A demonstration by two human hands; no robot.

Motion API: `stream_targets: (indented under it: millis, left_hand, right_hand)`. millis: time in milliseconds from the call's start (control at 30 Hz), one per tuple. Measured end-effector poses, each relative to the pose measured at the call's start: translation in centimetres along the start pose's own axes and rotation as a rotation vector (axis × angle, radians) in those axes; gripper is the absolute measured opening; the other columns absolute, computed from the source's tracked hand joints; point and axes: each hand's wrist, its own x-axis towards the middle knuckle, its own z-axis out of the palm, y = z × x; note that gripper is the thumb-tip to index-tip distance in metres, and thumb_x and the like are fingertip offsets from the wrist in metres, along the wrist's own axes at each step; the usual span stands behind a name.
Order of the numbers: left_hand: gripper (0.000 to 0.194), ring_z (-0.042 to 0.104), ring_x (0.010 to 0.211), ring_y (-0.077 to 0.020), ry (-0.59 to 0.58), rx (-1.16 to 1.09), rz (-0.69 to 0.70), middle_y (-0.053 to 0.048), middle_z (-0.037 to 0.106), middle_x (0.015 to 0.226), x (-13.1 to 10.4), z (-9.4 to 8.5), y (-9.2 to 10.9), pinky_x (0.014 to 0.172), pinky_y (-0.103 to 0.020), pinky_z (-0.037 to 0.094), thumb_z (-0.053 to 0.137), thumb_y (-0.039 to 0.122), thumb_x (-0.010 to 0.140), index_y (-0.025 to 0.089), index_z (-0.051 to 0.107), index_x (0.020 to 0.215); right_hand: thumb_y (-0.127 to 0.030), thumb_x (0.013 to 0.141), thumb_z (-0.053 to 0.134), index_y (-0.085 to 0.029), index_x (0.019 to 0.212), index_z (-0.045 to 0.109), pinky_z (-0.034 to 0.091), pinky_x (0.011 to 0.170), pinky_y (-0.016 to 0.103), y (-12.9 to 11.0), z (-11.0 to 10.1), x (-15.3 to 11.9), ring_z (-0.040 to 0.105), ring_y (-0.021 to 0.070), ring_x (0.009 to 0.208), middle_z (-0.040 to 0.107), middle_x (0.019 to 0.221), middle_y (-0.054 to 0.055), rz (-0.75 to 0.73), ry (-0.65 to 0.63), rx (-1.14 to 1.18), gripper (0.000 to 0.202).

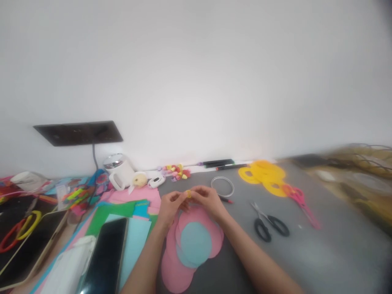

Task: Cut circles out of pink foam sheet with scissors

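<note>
Between the fingertips of both hands is a small yellow piece [188,194], which looks like curled paper; blur hides its exact shape. My left hand [170,206] pinches it from the left side. From the right, my right hand [208,200] closes on it with thumb and fingers. Just below the hands, several pink paper circles [177,275] lie overlapped on the grey table [337,253]. Light blue paper circles [197,245] rest on top of them. A silver ring-shaped bangle [222,186] lies to the right of my right hand.
Black-handled scissors [269,224], pink scissors [303,204] and yellow paper shapes [265,175] lie at right. Pens [219,163] and small colourful pieces [176,171] line the wall. At left are a phone [105,257], coloured sheets [137,232] and a white mug [121,173].
</note>
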Motion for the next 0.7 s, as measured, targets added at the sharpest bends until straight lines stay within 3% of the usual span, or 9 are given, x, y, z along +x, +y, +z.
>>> stream_targets:
  millis: [400, 567, 700]
  left_hand:
    - [0.032, 0.057, 0.047, -0.0141, 0.033, 0.072, 0.063, -0.005, 0.064, 0.058, 0.4, -0.2, -0.8, 0.046, -0.025, 0.046, 0.070, 0.041, 0.067, 0.011, 0.067, 0.078]
    - [0.037, 0.056, 0.048, -0.0119, 0.092, 0.034, 0.059, -0.002, 0.061, 0.064, 0.4, -0.1, -0.4, 0.041, -0.023, 0.044, 0.069, 0.043, 0.068, 0.011, 0.064, 0.086]
    - [0.039, 0.055, 0.046, -0.0108, 0.109, 0.021, 0.052, -0.002, 0.060, 0.065, 0.6, -0.2, -0.7, 0.039, -0.022, 0.042, 0.069, 0.044, 0.067, 0.011, 0.063, 0.088]
  right_hand:
    - [-0.028, 0.069, 0.059, -0.016, 0.072, 0.068, 0.054, 0.061, 0.032, -0.1, -0.1, 0.4, 0.067, 0.0201, 0.060, 0.071, 0.066, 0.005, -0.154, 0.150, -0.349, 0.015]
    - [-0.023, 0.072, 0.055, -0.015, 0.072, 0.067, 0.052, 0.064, 0.030, -1.5, -2.8, 4.5, 0.065, 0.0181, 0.060, 0.067, 0.059, 0.003, -0.214, 0.247, -0.579, 0.014]
    - [-0.021, 0.081, 0.056, -0.012, 0.081, 0.067, 0.051, 0.075, 0.032, -2.1, -3.7, 9.4, 0.064, 0.0177, 0.072, 0.068, 0.072, 0.005, -0.198, 0.237, -0.790, 0.014]
